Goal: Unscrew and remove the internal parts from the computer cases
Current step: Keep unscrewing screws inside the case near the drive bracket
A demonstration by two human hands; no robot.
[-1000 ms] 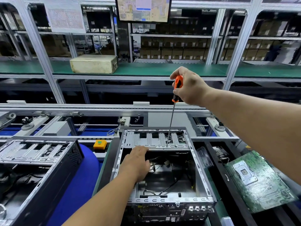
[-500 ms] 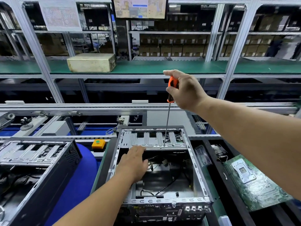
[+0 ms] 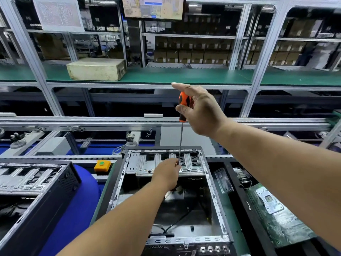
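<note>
Computer case [image 3: 215, 198] open, cables inside; right hand [image 3: 201, 111] loosely gripping upright screwdriver [image 3: 181, 133], left hand [image 3: 167, 174] pinching its tip at drive cage [image 3: 191, 163].

Bright even light; soft blur, edges warped.

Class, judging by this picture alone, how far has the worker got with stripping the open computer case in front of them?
Done: a motherboard already lies outside the computer case.
In hand: the right hand holds the screwdriver upright on the drive cage, with the left hand at its tip.
Left: the cage and loose cables remain inside.
</note>
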